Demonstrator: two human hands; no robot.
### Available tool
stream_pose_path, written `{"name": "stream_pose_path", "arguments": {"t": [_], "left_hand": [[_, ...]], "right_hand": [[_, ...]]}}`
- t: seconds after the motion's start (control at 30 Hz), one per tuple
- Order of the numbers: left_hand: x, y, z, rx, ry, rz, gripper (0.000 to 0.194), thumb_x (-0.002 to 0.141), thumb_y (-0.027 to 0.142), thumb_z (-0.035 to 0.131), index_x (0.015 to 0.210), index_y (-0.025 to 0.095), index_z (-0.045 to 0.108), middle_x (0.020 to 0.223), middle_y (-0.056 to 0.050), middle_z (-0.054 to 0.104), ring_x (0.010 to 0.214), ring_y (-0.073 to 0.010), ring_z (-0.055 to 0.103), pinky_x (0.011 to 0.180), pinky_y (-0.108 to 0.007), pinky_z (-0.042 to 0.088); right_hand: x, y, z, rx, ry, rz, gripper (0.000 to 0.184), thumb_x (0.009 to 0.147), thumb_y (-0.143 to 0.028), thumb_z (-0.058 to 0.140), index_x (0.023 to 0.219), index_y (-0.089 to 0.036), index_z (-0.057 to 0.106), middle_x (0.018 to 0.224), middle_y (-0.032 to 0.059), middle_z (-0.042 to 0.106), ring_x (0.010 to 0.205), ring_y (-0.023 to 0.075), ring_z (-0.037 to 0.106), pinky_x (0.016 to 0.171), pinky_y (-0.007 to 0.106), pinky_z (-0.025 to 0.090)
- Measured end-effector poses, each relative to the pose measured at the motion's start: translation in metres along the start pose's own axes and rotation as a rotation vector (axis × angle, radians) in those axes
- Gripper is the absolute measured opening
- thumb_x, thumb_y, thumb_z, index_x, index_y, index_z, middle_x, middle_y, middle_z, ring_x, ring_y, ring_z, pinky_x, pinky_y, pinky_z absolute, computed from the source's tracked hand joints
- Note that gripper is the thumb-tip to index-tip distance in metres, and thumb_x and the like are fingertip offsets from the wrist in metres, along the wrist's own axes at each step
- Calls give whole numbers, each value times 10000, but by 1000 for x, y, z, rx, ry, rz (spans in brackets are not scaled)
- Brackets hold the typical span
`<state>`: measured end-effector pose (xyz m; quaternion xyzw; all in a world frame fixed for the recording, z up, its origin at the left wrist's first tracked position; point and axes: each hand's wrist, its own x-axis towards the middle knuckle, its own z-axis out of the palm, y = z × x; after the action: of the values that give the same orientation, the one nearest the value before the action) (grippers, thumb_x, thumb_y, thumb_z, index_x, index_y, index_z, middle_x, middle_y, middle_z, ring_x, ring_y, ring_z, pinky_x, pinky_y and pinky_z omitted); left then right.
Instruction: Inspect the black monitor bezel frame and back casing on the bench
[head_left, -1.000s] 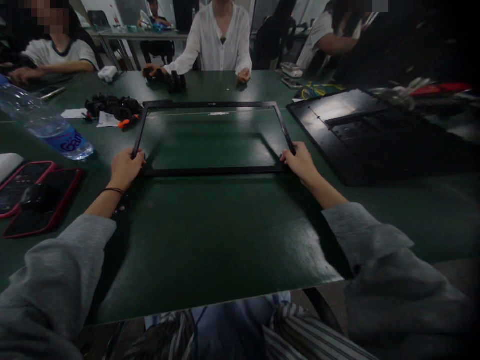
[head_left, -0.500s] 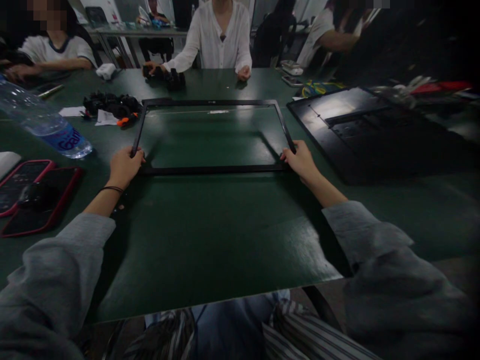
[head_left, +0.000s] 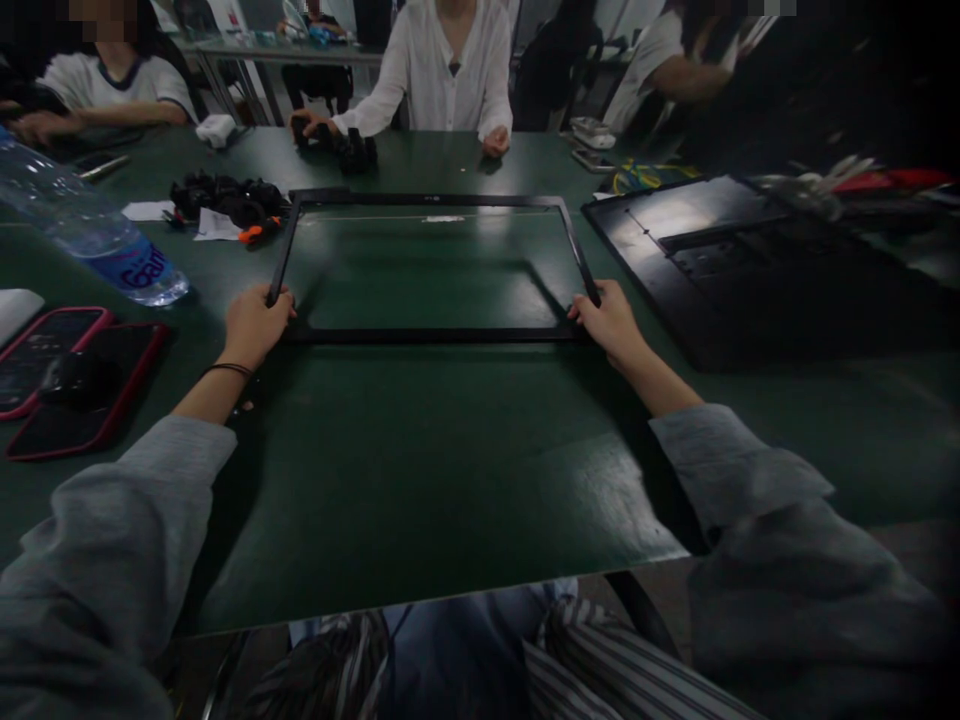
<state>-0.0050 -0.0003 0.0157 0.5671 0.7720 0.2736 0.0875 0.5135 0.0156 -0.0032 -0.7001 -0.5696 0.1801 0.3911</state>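
Note:
A thin black rectangular frame, which looks like a screen bezel, is in front of me with the green tabletop showing through its opening. My left hand is closed around its left side near the front corner. On the opposite side, my right hand grips the right bar, also near the front corner. The frame casts a shadow inside its outline; whether its far edge touches the table I cannot tell. A large dark panel lies to the right of my right hand.
To the left are a water bottle and phones in red cases. Behind them sits a pile of black straps or gear. Across the table, a person in a white shirt rests one hand by black objects. Yellow cable lies at the back right.
The view has shifted slightly, moving the scene a little up and to the right. Both hands keep the same hold on the frame, which has hardly moved relative to the table.

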Motion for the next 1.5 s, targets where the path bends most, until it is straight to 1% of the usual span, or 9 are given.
{"name": "stream_pose_path", "arguments": {"t": [0.13, 0.33, 0.57, 0.77, 0.87, 1.07, 1.33, 1.4, 1.5], "left_hand": [[0, 1, 0, -8, -1, -10, 331, 890, 369, 526, 1067, 176, 728, 900, -46, 730, 823, -181, 639, 823, -312, 456], [-2, 2, -2, -9, -12, -14, 365, 904, 376, 519, 1130, 169, 718, 917, -41, 737, 826, -171, 634, 830, -305, 448], [-4, 3, -1, 1, -4, -11, 405, 904, 381, 501, 1160, 151, 715, 977, -66, 753, 820, -164, 631, 781, -282, 432], [-1, -2, 0, -3, 13, 6, 386, 895, 377, 514, 1112, 146, 735, 937, -67, 749, 771, -148, 606, 758, -276, 420], [-1, -1, -1, -3, 5, 1, 387, 898, 367, 515, 1123, 138, 730, 941, -66, 749, 774, -146, 601, 778, -278, 424], [-1, 2, -2, 17, -4, -19, 358, 906, 364, 517, 1068, 132, 737, 960, -70, 747, 784, -150, 596, 816, -286, 434], [-1, 2, -2, 15, -9, -5, 366, 919, 362, 506, 1140, 160, 716, 934, -55, 747, 795, -169, 630, 818, -309, 457], [0, 1, -1, 28, -4, -11, 346, 915, 374, 506, 1096, 174, 724, 909, -53, 742, 807, -186, 648, 818, -321, 469], [1, 0, 0, 61, 11, -23, 321, 909, 407, 498, 967, 196, 733, 869, -60, 731, 848, -221, 672, 821, -338, 486]], "right_hand": [[2, 3, 0, -5, -2, -12, 378, 832, -358, 600, 1176, -208, 553, 792, 48, 658, 755, 236, 641, 785, 421, 520], [4, 6, 1, -4, 2, -4, 396, 828, -366, 600, 1184, -203, 543, 781, 41, 655, 734, 228, 633, 767, 411, 519], [6, 8, 3, 17, 13, -17, 417, 810, -343, 599, 1188, -181, 536, 756, 30, 644, 727, 218, 622, 762, 394, 516], [3, 4, 2, 11, 12, -14, 394, 824, -336, 606, 1182, -185, 546, 758, 35, 633, 757, 227, 633, 791, 403, 514], [2, 2, 1, 12, 11, -12, 392, 821, -334, 607, 1180, -188, 549, 754, 35, 638, 755, 230, 631, 786, 406, 513], [3, 2, 0, 10, 17, -15, 396, 807, -314, 596, 1178, -181, 548, 760, 40, 658, 729, 222, 625, 788, 407, 514], [2, 3, 1, 21, 17, -7, 371, 803, -285, 565, 1161, -189, 557, 758, 28, 661, 713, 209, 620, 788, 395, 503], [3, 3, 2, 23, 16, -4, 370, 803, -280, 557, 1160, -186, 555, 752, 30, 658, 718, 212, 620, 793, 396, 500], [5, 5, 3, 12, 16, -18, 373, 800, -287, 553, 1159, -187, 548, 754, 34, 655, 739, 220, 621, 794, 396, 500]]}}
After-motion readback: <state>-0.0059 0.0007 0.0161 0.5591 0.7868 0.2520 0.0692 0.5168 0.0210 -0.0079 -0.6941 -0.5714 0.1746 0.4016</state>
